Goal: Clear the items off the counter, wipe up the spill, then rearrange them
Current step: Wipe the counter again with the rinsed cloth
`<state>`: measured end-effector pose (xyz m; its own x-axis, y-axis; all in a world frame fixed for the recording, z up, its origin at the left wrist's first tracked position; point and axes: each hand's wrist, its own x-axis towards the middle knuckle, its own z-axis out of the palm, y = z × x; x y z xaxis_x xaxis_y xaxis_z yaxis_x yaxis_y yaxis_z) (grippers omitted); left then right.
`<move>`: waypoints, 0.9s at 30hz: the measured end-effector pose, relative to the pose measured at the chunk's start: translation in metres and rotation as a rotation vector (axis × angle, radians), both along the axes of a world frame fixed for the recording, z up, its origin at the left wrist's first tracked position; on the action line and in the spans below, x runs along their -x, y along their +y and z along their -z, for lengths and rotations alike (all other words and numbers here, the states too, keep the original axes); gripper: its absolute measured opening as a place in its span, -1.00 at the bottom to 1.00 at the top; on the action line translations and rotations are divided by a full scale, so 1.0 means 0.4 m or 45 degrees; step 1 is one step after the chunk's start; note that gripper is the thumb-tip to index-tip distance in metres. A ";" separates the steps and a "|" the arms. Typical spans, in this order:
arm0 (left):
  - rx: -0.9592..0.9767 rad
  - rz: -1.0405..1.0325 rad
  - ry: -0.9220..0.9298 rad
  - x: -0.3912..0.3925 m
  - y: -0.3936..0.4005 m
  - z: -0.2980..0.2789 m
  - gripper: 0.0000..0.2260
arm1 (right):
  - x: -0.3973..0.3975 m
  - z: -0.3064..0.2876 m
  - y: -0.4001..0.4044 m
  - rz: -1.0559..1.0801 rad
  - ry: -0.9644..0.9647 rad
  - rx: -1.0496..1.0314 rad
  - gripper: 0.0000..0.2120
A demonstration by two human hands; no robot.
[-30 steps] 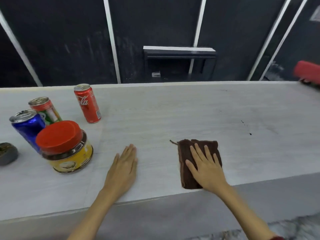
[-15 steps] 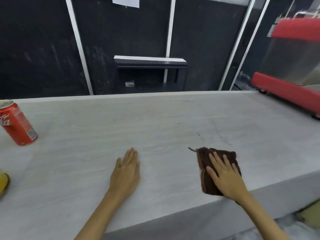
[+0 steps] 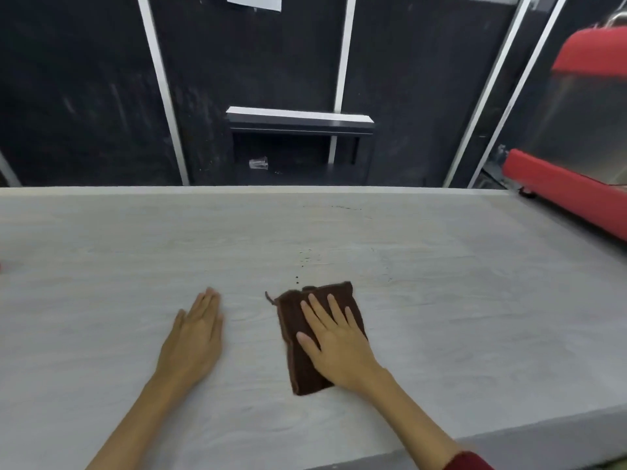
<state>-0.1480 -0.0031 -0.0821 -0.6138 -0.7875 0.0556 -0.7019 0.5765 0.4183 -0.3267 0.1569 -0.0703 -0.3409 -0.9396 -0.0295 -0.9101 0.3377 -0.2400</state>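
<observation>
STEP: wiping spill | right hand [image 3: 339,347] fingers straight, spread, pressing brown cloth [image 3: 298,361] at bench [image 3: 475,300] centre | left hand [image 3: 195,337] flat, fingers together | NEXT: push toward 12 o'clock over dark specks [image 3: 307,257]

The view has turned to the right: the cans and jar have left the frame, and a red machine [image 3: 590,137] fills the upper right. Dark specks [image 3: 307,257] now show just above the brown cloth [image 3: 298,334].

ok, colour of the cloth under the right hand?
Dark brown cloth, plain, under the right hand; head view.
</observation>
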 end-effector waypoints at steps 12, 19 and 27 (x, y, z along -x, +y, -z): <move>-0.047 0.067 0.011 0.132 -0.107 -0.014 -0.56 | 0.515 -0.006 0.032 0.668 -0.061 -0.056 -0.48; -0.061 0.037 0.049 0.166 -0.186 -0.013 -0.57 | 0.674 -0.021 -0.157 0.619 -0.106 -0.069 -0.49; -0.039 -0.053 0.088 0.227 -0.265 -0.011 -0.58 | 0.721 -0.026 -0.419 0.334 -0.031 -0.072 -0.50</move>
<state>-0.2390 -0.1089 -0.0777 -0.5762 -0.8141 0.0722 -0.6935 0.5338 0.4839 -0.6151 -0.0109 -0.0599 -0.5713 -0.8158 -0.0904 -0.7839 0.5749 -0.2346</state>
